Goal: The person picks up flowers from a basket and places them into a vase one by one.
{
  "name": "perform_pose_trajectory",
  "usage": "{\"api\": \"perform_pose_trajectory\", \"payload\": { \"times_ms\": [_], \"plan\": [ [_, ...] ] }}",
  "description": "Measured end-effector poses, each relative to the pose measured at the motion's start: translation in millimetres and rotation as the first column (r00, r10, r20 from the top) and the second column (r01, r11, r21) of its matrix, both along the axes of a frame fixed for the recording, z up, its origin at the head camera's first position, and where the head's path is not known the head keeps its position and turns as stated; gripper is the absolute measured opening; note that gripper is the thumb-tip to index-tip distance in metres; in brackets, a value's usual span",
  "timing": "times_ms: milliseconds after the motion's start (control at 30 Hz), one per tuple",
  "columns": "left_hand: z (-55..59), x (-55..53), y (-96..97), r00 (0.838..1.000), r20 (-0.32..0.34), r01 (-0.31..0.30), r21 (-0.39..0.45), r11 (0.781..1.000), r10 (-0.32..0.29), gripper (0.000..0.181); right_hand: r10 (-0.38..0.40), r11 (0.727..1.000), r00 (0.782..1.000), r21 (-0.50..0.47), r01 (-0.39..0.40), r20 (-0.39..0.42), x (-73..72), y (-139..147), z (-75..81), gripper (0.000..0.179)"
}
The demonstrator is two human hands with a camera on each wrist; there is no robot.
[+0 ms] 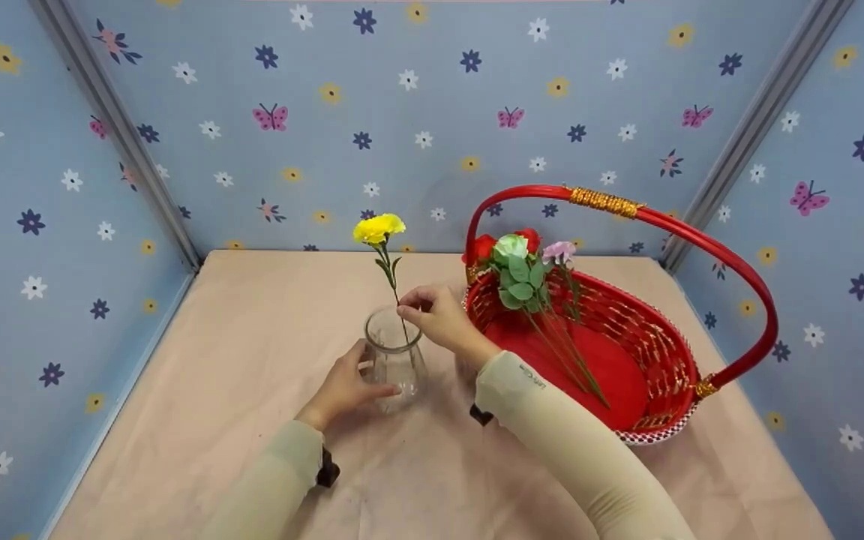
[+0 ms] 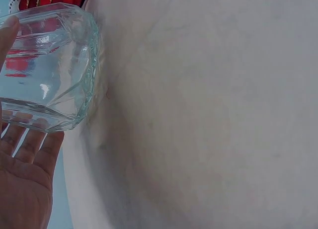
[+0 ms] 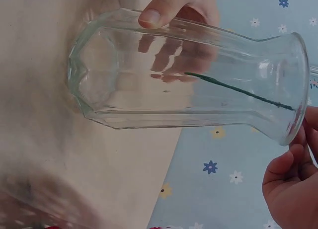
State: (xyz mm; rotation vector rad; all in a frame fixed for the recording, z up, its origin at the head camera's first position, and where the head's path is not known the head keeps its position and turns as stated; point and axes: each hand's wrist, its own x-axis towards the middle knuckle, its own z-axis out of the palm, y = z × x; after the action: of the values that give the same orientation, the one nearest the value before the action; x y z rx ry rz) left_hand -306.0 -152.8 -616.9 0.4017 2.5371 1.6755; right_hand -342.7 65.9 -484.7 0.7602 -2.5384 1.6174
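Observation:
A clear glass vase (image 1: 400, 375) stands upright on the table, its faceted base showing in the left wrist view. My left hand (image 1: 348, 384) grips its side, thumb in front and fingers behind. At the rim, my right hand (image 1: 443, 319) pinches the thin stem of a yellow carnation (image 1: 379, 228). The lower end of the green stem (image 3: 238, 90) reaches down inside the vase, well above its base, in the right wrist view. The bloom stands above the vase mouth, leaning slightly left.
Right of the vase sits a red woven basket (image 1: 676, 352) with a tall arched handle (image 1: 732, 259). Inside it lie a pale green rose (image 1: 511, 246), a pink-purple carnation (image 1: 559, 252) and red blooms (image 1: 528, 238). Patterned panels (image 1: 417, 97) enclose the cloth-covered table (image 1: 252, 315).

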Motion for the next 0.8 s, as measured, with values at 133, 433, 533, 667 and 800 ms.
{"api": "perform_pose_trajectory", "payload": {
  "times_ms": [133,433,533,667,800],
  "plan": [
    [0.9,0.1,0.3,1.000,0.001,0.000,0.004,1.000,0.000,0.087,0.003,1.000,1.000,0.030,-0.003,-0.009,-0.2,0.6,-1.6,0.010],
    [2.9,0.8,0.9,1.000,0.015,-0.004,-0.019,1.000,0.005,0.090,-0.021,0.998,1.000,0.059,0.022,-0.009,1.8,1.1,-3.0,0.009],
    [2.3,1.0,0.8,1.000,0.020,-0.006,-0.014,1.000,0.006,0.091,-0.029,0.997,0.999,0.067,0.028,0.012,1.8,2.2,-3.5,0.010],
    [2.4,1.3,0.6,0.999,0.034,-0.010,-0.008,1.000,0.011,0.094,-0.040,0.998,0.998,0.056,0.037,0.047,1.6,5.8,-4.7,0.011],
    [2.7,1.5,0.6,0.999,0.031,-0.019,-0.039,0.999,0.020,0.097,-0.053,0.998,0.998,0.035,0.051,0.041,1.1,11.0,-5.3,0.014]
  ]
}}
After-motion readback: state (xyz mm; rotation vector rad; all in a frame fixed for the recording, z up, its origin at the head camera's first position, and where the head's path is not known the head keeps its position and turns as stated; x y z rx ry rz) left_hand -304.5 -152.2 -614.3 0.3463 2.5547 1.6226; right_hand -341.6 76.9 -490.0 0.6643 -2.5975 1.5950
